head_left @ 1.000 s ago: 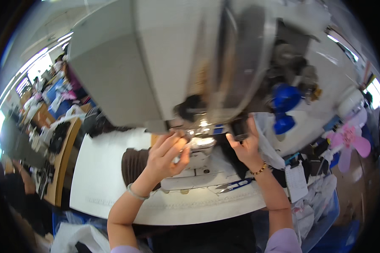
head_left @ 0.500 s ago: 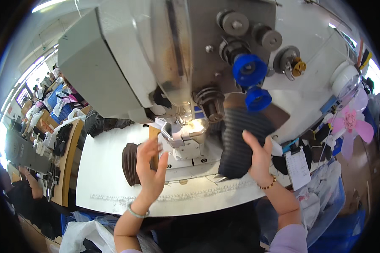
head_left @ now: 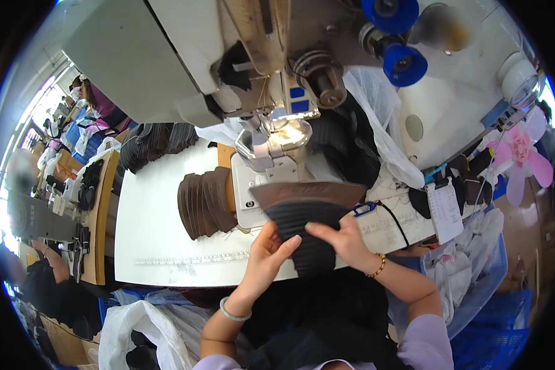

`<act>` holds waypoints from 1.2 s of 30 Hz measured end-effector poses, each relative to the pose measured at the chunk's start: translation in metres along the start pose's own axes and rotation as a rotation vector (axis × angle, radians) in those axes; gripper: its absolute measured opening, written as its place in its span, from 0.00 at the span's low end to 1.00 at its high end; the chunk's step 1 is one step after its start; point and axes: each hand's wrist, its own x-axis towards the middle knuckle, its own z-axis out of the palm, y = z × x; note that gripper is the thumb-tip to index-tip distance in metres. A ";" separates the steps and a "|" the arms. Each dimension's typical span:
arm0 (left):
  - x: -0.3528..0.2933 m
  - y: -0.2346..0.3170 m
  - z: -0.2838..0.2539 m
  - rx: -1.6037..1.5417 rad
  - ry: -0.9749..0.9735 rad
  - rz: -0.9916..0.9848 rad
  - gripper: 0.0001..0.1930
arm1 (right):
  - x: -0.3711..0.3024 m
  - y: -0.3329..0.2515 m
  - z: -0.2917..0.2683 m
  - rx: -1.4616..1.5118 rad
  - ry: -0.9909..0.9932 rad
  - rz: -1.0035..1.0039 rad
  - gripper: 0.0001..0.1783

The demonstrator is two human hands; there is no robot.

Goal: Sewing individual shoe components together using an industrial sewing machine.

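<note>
A fanned stack of black and brown leather-like pieces [head_left: 308,213] is held in front of the sewing machine [head_left: 271,154], tilted over the table's near edge. My left hand [head_left: 267,254] grips its left side, fingers partly hidden beneath and thumb toward the top. On the right side, my right hand [head_left: 346,242] closes round the stack with its thumb laid over the black layers. Left of the machine's base, a second stack of brown pieces [head_left: 206,203] lies overlapped on the white table [head_left: 148,222].
Black pieces [head_left: 351,145] and a clear plastic bag [head_left: 391,148] lie behind, right of the needle area. A blue looped tool [head_left: 365,209] on a black cord, a notepad [head_left: 444,209] and a pink fan [head_left: 519,149] are at right. Another person's arm [head_left: 54,262] shows far left.
The stack has come off the table's right side to the middle, turned so its brown edge faces the machine. My left hand, empty before, now grips it too. The view has shifted.
</note>
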 end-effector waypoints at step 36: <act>0.088 0.034 -0.113 1.576 0.535 0.073 0.22 | -0.003 -0.067 -0.074 -1.629 0.572 -0.182 0.24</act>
